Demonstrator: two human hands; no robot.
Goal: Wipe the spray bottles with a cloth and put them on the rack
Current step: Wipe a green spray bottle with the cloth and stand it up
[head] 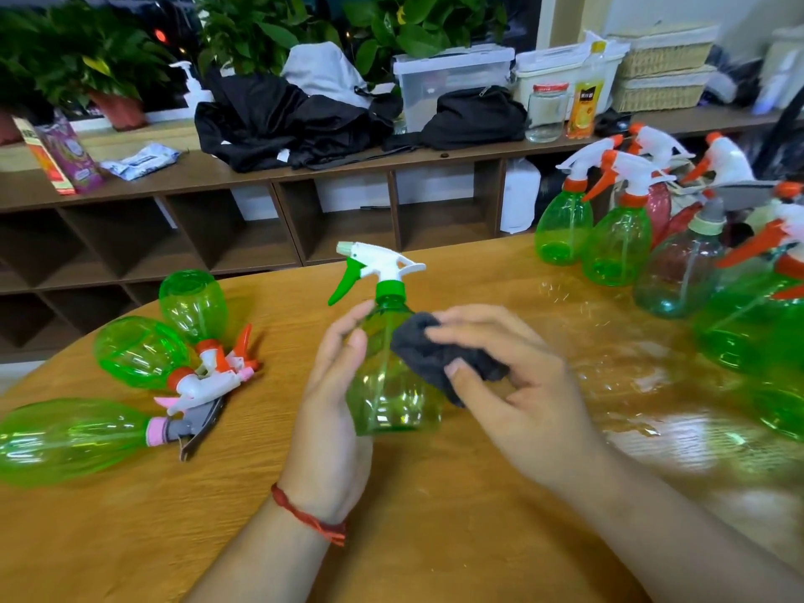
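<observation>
Head view shows a green spray bottle [391,385] at the middle of a round wooden table [435,515], between the person's two hands. Its long axis runs nearly upright, base toward the person and white spray head [383,258] at the top. The nozzle [346,248] points to the person's left, and the green trigger [343,282] hangs below it on that side. Whether the base rests on the table or sits just above it cannot be told.

The left hand [330,411] grips the bottle's left side. Its fingers [348,317] curl round toward the back of the body and its thumb [354,341] lies on the front. A red braided bracelet [309,513] circles that wrist.

The right hand [522,398] pinches a dark grey cloth [430,354] between its thumb [461,367] and its bent fingers [461,328]. The bunched cloth presses against the right shoulder of the bottle, just below the green collar.

To the person's left, three green bottles [139,352] lie on their sides on the table, their spray heads bunched together and pointing toward the middle. At the right edge, a cluster of upright spray bottles [618,237] stands close together, most with orange and white heads. The tabletop near them looks wet and shiny.

Behind the table, a low brown shelf unit [261,176] carries black clothing [278,119], potted plants [87,58] and a glass jar [546,113].
</observation>
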